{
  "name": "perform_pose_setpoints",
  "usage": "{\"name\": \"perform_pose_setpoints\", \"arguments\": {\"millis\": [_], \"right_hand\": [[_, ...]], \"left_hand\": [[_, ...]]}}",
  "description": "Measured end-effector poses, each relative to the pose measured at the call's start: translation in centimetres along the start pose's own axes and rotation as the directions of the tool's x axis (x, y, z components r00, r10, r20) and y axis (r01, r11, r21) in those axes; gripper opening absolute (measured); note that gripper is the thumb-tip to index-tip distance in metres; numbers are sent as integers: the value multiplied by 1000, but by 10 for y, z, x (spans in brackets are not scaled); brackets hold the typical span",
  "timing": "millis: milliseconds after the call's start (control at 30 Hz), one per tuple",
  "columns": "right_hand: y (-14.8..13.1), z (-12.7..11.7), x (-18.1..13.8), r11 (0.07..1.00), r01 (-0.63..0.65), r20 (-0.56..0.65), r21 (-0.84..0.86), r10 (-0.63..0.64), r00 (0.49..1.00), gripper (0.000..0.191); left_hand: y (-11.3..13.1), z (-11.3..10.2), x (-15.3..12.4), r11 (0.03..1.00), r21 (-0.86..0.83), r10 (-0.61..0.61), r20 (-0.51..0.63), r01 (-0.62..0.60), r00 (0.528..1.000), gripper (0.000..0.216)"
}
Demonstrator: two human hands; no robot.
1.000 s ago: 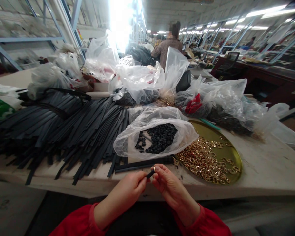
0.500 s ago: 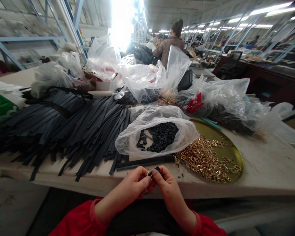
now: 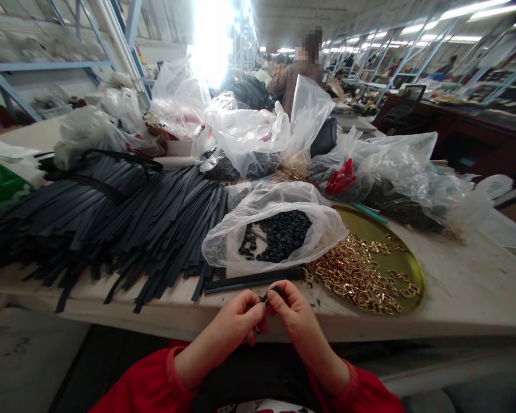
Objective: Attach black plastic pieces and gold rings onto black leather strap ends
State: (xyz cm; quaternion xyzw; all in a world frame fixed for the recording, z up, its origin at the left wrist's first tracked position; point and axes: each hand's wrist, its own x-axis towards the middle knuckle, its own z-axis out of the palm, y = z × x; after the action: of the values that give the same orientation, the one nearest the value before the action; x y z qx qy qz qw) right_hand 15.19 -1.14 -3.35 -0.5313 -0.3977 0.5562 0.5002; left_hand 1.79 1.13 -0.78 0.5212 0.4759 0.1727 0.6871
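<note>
Both hands meet just above the table's front edge, closed on one short black strap [image 3: 276,289]. My left hand [image 3: 239,316] pinches its left end, where my fingers hide most of it. My right hand [image 3: 291,308] grips the other end between thumb and index finger. A gold buckle at the strap is hardly visible now. Just beyond my hands lie black strips [image 3: 253,280] with gold buckles [image 3: 308,277] at their right end. Behind these sits an open plastic bag [image 3: 215,252] of small black loops [image 3: 286,235].
A gold round tray [image 3: 416,272] heaped with gold buckles [image 3: 352,269] stands right of the bag. Long black strips [image 3: 155,229] cover the table's left side. Filled plastic bags [image 3: 249,135] line the back. A person [image 3: 298,77] stands beyond the table.
My right hand has shifted slightly up and right, its fingers curling further over the strap. The gold buckle, visible between my fingers before, is now mostly covered.
</note>
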Motion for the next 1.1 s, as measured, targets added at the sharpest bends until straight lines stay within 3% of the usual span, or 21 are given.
{"name": "perform_pose_setpoints", "arguments": {"millis": [167,333,633,700,767,833,867,1000,1100], "right_hand": [[3,0,-1,1000,-22,25,-6,22,999,27],[4,0,-4,996,43,-23,-78,-45,999,24],[-2,-2,2,992,-114,47,50,112,993,30],[0,-2,-2,999,-22,-13,-39,22,1000,26],[1,-2,-7,963,163,-62,-213,-179,982,18],[2,-3,-10,888,294,-40,-352,-328,944,12],[2,-4,-10,873,305,-21,-380,-337,941,11],[-1,-7,-4,966,88,6,-242,-89,996,17],[-2,-8,4,996,-24,44,-83,27,999,25]], "left_hand": [[2,1,-2,996,62,62,-32,-60,998,28],[2,-2,-2,993,117,38,-35,-34,999,25],[-1,-5,-1,997,-57,-48,48,50,998,29],[2,-6,-2,997,-54,-55,39,57,998,28],[6,-7,-3,998,-33,-46,30,47,998,26],[7,-7,-3,1000,13,-27,12,27,1000,24],[7,-7,-3,999,38,-20,0,20,1000,23],[3,-6,-2,998,60,-10,7,9,1000,24],[3,-7,-1,997,69,22,45,-25,999,26]]}}
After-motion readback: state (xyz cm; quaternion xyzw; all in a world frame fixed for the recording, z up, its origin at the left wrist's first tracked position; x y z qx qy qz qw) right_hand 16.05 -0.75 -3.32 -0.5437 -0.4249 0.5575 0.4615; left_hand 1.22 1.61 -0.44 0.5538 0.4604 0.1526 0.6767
